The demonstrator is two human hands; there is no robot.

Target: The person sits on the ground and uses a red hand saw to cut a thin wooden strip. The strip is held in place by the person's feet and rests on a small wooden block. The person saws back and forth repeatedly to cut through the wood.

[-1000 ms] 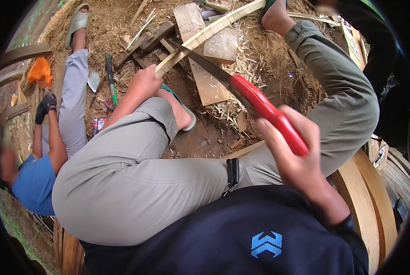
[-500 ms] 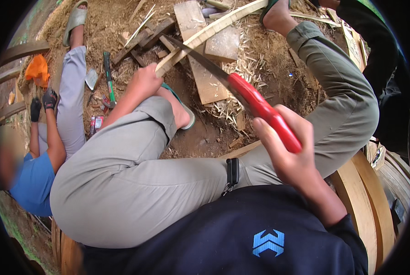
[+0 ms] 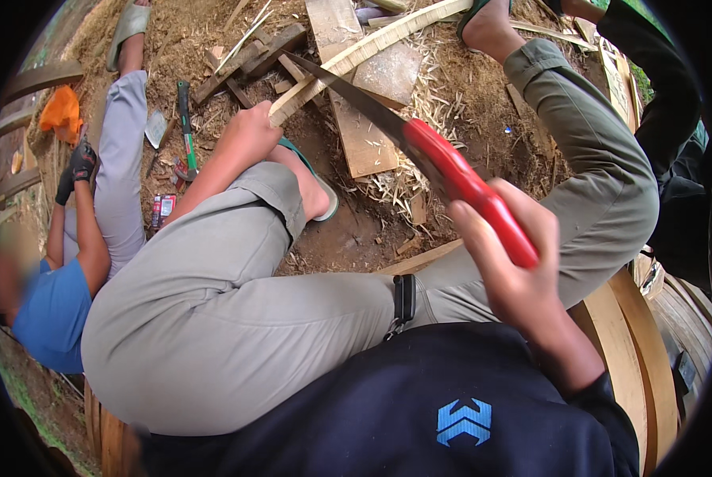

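My right hand (image 3: 523, 258) is wrapped round the red handle of a hand saw (image 3: 469, 187). The saw's dark blade runs up and to the left, and its far part lies across a pale, curved wooden strip (image 3: 372, 54). Short cross marks or cuts line the strip's side. My left hand (image 3: 251, 131) grips the strip's near end, beside my bent knee. Farther along, the strip passes over a flat board (image 3: 361, 143) and a wood block (image 3: 391, 73) on the ground, and its far end reaches my foot in a green sandal.
Wood shavings (image 3: 443, 119) and offcuts (image 3: 252, 60) litter the dirt. A hammer with a green-and-black handle (image 3: 186, 127) lies at left. Beyond it sits a person in a blue shirt (image 3: 54, 318) and dark gloves, near an orange cloth (image 3: 62, 114). Curved planks (image 3: 622, 358) are at my right.
My right hand and the saw have shifted slightly down and to the right, drawing the blade back across the strip. My left hand stays on the strip. The other person's gloved hands have moved.
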